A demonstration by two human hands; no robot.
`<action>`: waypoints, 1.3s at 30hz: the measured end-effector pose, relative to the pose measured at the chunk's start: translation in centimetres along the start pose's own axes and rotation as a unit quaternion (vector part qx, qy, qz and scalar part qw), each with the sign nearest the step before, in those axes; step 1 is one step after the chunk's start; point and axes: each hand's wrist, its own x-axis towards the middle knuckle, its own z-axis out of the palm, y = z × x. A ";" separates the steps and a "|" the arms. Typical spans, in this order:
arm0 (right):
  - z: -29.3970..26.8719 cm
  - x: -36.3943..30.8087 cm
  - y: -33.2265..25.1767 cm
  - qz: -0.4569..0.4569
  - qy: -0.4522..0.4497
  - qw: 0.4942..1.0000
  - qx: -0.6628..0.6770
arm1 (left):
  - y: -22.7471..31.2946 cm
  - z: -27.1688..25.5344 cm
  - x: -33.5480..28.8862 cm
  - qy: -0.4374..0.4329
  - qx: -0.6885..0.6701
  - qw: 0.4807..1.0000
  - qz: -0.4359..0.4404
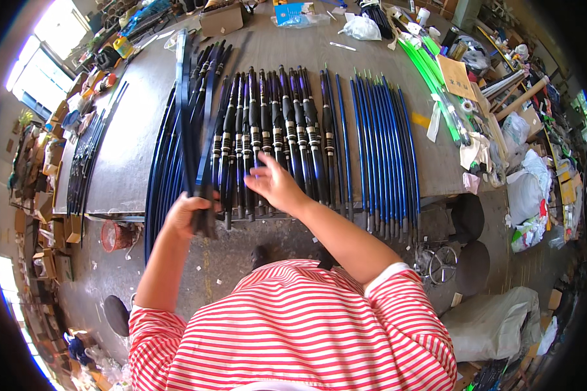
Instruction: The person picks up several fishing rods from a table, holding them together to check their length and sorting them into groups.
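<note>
Dark slender rods [184,124] clasped in the left hand [188,212]
Gripped by their near ends, they extend over the table [134,130]; the right hand [274,184], fingers spread and unclasped, hangs over the thick-gripped rods [287,117].

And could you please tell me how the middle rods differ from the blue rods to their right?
The middle rods are mostly black with pale bands and purple touches, whereas the blue rods look plainer. The middle rods swell into thicker parts; the blue rods look slim throughout. Both sets lie lengthwise on the table, with near ends jutting past its edge.
</note>
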 end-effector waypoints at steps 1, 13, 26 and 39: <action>-0.5 1.2 -0.7 0.055 0.021 0.995 0.081 | -0.9 2.6 0.1 -0.016 0.002 1.000 -0.009; -16.5 -1.6 4.8 0.093 0.277 0.954 -0.073 | -16.1 21.5 8.8 -0.049 0.180 0.980 -0.076; -23.7 -3.7 6.8 0.075 0.249 0.863 -0.432 | -18.5 25.7 10.2 -0.059 0.520 0.852 0.025; -22.1 -16.7 5.9 -0.074 0.324 0.884 -0.328 | -9.3 5.1 5.8 0.294 0.555 0.715 0.306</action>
